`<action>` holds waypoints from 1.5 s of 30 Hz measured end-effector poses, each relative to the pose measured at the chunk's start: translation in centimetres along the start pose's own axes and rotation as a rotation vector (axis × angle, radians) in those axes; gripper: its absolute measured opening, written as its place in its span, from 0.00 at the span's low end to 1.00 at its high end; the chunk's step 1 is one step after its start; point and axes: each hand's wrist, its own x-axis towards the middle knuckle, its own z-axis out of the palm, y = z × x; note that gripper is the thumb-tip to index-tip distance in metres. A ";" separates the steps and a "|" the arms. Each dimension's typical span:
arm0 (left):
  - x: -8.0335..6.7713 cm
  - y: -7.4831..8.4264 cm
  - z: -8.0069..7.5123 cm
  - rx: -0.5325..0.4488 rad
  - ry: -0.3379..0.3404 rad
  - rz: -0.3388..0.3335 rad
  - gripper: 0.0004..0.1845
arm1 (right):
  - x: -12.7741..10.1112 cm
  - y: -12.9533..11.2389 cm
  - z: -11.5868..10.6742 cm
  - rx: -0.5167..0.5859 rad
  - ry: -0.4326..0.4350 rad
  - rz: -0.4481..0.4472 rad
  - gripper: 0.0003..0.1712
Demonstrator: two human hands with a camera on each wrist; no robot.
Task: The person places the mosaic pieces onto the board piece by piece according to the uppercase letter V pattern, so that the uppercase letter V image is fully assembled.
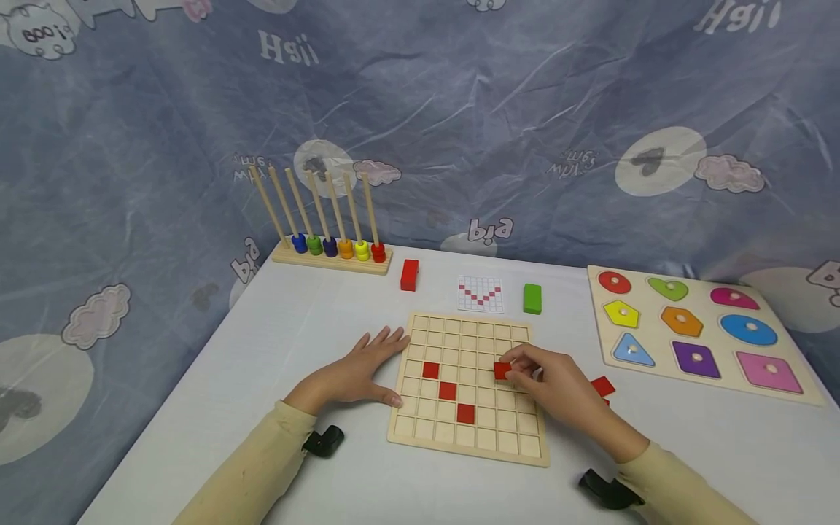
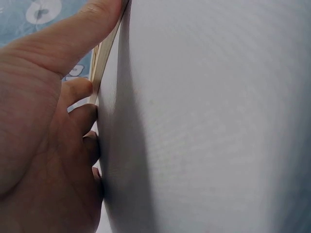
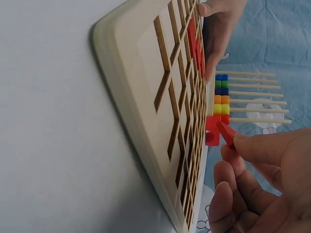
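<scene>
My right hand [image 1: 554,379] pinches a red square tile [image 1: 502,371] between thumb and fingers over the right side of a wooden grid board [image 1: 487,437]. In the right wrist view the tile [image 3: 226,133] is tilted and raised off the board [image 3: 126,48]. Three red tiles [image 1: 448,391] lie in the grid in a diagonal running down to the right. With spread fingers, my left hand [image 1: 354,373] rests at the board's left edge, thumb and fingertips touching it. More red tiles [image 1: 601,386] lie on the table, partly hidden behind my right hand.
Behind the board lies a pattern card [image 1: 467,284] with a red V, between a red block [image 1: 410,275] and a green block [image 1: 532,299]. A bead-and-peg stand [image 1: 331,261] is at back left. On the right lies a shape puzzle [image 1: 646,328]. A printed cloth [image 1: 420,109] hangs behind the table.
</scene>
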 end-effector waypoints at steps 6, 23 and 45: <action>0.0 0.1 -0.1 0.002 -0.005 -0.002 0.60 | 0.7 -0.6 0.8 0.016 -0.015 0.005 0.11; 0.1 -0.1 0.0 0.005 -0.003 -0.013 0.60 | 3.2 -2.3 2.8 0.029 -0.051 -0.066 0.10; 0.1 0.0 0.0 0.000 -0.009 -0.025 0.60 | 6.5 -4.6 5.2 -0.005 -0.074 -0.109 0.08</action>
